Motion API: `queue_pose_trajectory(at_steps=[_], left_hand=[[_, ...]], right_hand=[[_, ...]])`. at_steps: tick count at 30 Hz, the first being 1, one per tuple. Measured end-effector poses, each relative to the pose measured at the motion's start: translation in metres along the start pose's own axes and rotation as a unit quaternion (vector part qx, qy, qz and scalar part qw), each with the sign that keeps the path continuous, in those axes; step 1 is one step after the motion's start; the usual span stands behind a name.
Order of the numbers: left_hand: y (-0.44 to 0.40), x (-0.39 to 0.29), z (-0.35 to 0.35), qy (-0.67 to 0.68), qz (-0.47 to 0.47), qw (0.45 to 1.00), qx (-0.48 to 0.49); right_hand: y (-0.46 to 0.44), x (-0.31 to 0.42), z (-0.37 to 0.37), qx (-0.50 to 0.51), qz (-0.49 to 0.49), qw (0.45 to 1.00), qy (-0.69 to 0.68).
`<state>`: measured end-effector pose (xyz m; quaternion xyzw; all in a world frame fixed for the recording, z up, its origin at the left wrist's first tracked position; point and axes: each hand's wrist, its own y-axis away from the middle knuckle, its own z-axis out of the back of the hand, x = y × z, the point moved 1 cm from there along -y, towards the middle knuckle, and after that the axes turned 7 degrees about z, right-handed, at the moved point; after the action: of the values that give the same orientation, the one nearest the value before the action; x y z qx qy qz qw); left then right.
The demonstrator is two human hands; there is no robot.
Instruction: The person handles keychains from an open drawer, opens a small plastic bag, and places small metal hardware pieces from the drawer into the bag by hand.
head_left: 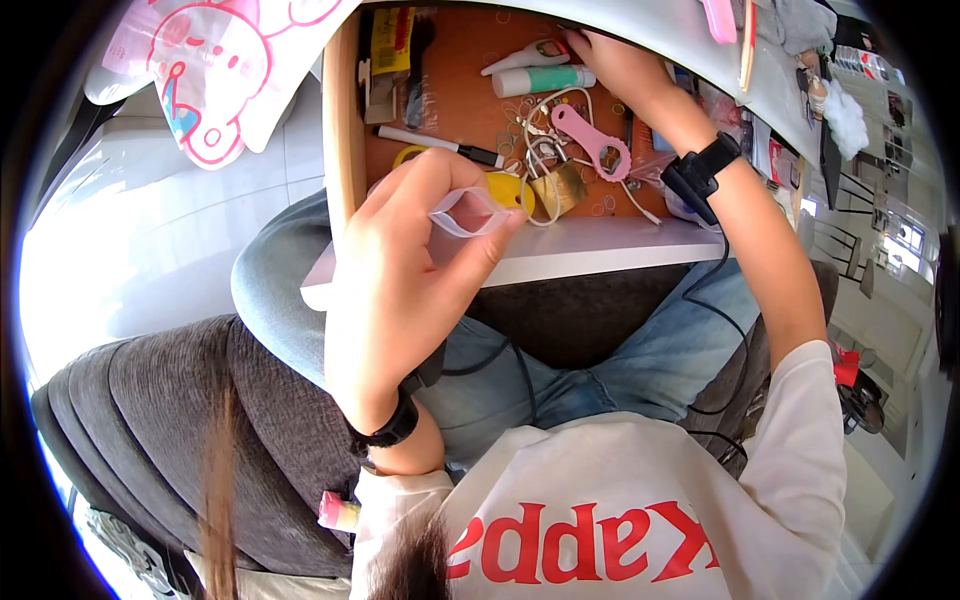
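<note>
You're grasping a small clear bag [466, 228] in your left hand [395, 250], left of the frame's centre; its opening looks done (any contents can't be made out). At upper centre, your right hand [612, 70] is beside a green-and-white tube [543, 80], grip hidden. The padlock [559, 190] and pink tool [592, 142] remain loose in the drawer [600, 245].
</note>
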<state>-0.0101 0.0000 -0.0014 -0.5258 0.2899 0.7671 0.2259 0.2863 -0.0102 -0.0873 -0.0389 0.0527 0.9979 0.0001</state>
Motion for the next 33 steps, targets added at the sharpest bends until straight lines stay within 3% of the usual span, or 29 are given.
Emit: queue_pose_trajectory(at_steps=[4, 11, 14, 24, 27, 30, 33], left_hand=[[0.0, 0.001, -0.001, 0.006, -0.006, 1.0, -0.004], [0.003, -0.002, -0.001, 0.014, 0.005, 1.0, -0.004], [0.001, 0.001, -0.001, 0.033, -0.008, 0.999, -0.018], [0.002, -0.001, 0.003, 0.042, -0.044, 0.998, -0.026], [0.002, -0.002, 0.003, 0.035, -0.044, 0.998, -0.028], [0.002, -0.004, 0.004, 0.014, -0.042, 0.999, -0.022], [0.001, -0.002, 0.002, 0.017, -0.044, 0.999, -0.022]], right_hand=[[-0.004, 0.0, 0.003, 0.023, -0.018, 0.999, -0.039], [-0.001, 0.012, 0.016, -0.077, -0.017, 0.974, -0.211], [-0.002, 0.017, 0.023, -0.128, 0.044, 0.97, -0.203], [0.003, 0.025, 0.032, -0.093, 0.013, 0.962, -0.254], [0.005, 0.017, 0.022, -0.135, 0.028, 0.949, -0.283], [0.015, 0.018, 0.031, -0.053, -0.084, 0.878, -0.468], [0.027, 0.01, 0.035, 0.05, -0.184, 0.767, -0.613]])
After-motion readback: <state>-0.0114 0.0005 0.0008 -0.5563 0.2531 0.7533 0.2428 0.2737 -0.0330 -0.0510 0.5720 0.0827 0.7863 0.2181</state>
